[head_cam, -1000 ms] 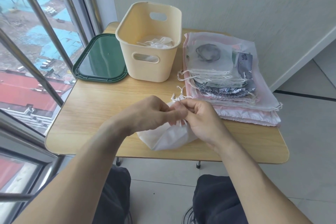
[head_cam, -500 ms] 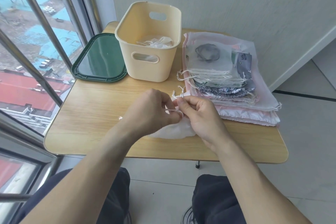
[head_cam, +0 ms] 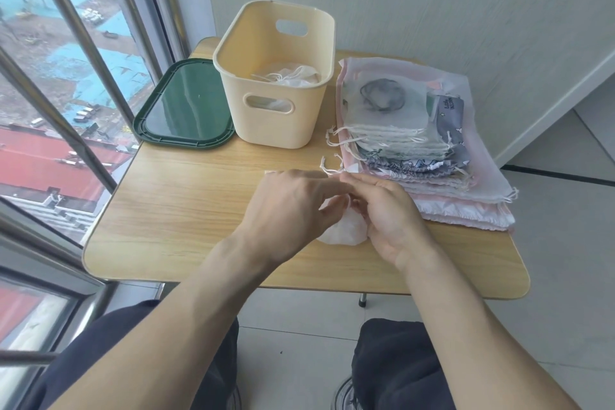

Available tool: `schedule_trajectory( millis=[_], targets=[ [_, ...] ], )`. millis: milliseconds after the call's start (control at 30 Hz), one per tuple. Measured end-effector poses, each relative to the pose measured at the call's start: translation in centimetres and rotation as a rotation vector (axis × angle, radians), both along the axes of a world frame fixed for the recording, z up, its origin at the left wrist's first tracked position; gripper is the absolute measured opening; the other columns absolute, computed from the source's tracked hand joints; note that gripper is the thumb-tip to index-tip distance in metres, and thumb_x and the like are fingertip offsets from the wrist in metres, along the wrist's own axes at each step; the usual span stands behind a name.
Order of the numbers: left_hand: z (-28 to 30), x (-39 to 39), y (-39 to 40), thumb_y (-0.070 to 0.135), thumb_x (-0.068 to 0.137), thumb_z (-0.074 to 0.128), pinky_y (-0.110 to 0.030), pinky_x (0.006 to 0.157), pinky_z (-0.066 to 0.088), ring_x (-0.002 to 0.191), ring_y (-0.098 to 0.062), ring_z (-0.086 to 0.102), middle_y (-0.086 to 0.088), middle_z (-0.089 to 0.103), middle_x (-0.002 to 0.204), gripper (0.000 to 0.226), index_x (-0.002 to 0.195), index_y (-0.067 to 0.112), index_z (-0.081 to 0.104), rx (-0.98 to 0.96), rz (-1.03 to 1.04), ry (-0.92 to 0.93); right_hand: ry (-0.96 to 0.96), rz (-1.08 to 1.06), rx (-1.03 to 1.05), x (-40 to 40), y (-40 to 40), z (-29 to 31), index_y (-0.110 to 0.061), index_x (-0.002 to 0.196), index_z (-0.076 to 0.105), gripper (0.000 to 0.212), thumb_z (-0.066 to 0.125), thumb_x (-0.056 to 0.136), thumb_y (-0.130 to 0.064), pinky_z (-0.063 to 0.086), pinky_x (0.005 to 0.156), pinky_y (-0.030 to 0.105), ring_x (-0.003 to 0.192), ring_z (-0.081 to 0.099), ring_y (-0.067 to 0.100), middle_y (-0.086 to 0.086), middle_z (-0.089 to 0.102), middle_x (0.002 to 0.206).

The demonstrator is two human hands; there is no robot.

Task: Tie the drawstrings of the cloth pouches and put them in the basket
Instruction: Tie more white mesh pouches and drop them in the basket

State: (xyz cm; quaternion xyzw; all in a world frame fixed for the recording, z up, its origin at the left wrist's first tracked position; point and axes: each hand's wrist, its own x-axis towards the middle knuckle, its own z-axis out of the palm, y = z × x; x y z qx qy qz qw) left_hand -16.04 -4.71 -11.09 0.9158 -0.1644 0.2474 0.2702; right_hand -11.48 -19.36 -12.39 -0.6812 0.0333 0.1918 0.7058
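The wooden worktop (head_cam: 199, 210) carries all items. A stack of flat cloth pouches (head_cam: 416, 143) lies on its right side. The cream basket (head_cam: 276, 123) stands at rear centre, touching the green lid (head_cam: 186, 110) on its left, and contains one white tied pouch (head_cam: 289, 76). At front centre, the left hand (head_cam: 293, 210) and right hand (head_cam: 386, 210) hold a white pouch (head_cam: 346, 231); the fingers of both hands pinch its drawstring (head_cam: 329, 170) at the gathered neck.
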Motion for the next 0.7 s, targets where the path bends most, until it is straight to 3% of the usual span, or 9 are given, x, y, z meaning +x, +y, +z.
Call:
schedule_trajectory(
  millis=[167,233,300,400,567,700],
  targets=[
    [0.0,0.0,0.0,0.029,0.085,0.063,-0.033,0.048,0.051,0.055,-0.02,0.063,0.005,0.066,0.059,0.015,0.084,0.028,0.078,-0.016,0.068,0.108,0.01,0.033,0.051,0.0,-0.4,0.1,-0.016,0.081,0.082,0.025,0.063,0.098,-0.02,0.046,0.079,0.032,0.079,0.059,0.02,0.009,0.068,0.081],
    [0.2,0.0,0.3,0.029,0.089,0.064,-0.027,0.053,0.048,0.059,-0.009,0.065,0.005,0.061,0.054,0.014,0.088,0.026,0.077,-0.041,0.112,0.225,-0.019,0.131,0.05,-0.1,-0.9,0.7,-0.017,0.095,0.076,0.009,0.072,0.091,-0.024,0.049,0.078,0.027,0.085,0.064,0.019,0.007,0.07,0.087],
    [0.4,0.0,0.7,0.027,0.091,0.063,-0.015,0.047,0.031,0.052,0.0,0.055,0.009,0.046,0.046,0.013,0.089,0.024,0.075,-0.097,0.124,0.339,-0.094,0.215,-0.02,-0.3,-1.4,1.1,-0.025,0.114,0.062,0.034,0.078,0.086,-0.012,0.05,0.067,0.016,0.089,0.067,0.018,0.006,0.072,0.093],
    [0.5,0.2,1.4,0.024,0.091,0.064,-0.017,0.042,0.027,0.042,-0.006,0.041,0.012,0.041,0.039,0.014,0.084,0.021,0.075,-0.25,0.09,0.538,-0.288,0.213,-0.192,-0.3,-1.4,0.7,-0.028,0.125,0.05,0.062,0.081,0.08,0.001,0.047,0.068,0.017,0.077,0.059,0.015,0.0,0.07,0.084],
    [0.9,0.4,2.6,0.024,0.092,0.067,-0.018,0.042,0.024,0.042,-0.007,0.027,0.012,0.032,0.044,0.015,0.081,0.018,0.076,-0.394,0.018,0.739,-0.356,0.182,-0.209,-0.4,-0.9,0.4,-0.027,0.125,0.05,0.066,0.082,0.076,0.003,0.047,0.067,0.017,0.068,0.055,0.013,-0.003,0.072,0.076],
    [1.3,0.4,3.4,0.022,0.092,0.069,-0.015,0.042,0.026,0.037,-0.004,0.034,0.015,0.04,0.04,0.015,0.083,0.012,0.076,-0.487,-0.033,0.921,-0.358,0.194,-0.227,-0.4,-1.0,0.5,-0.019,0.131,0.053,0.065,0.081,0.077,0.003,0.048,0.069,0.019,0.067,0.058,0.012,-0.004,0.075,0.077]
  ],
)
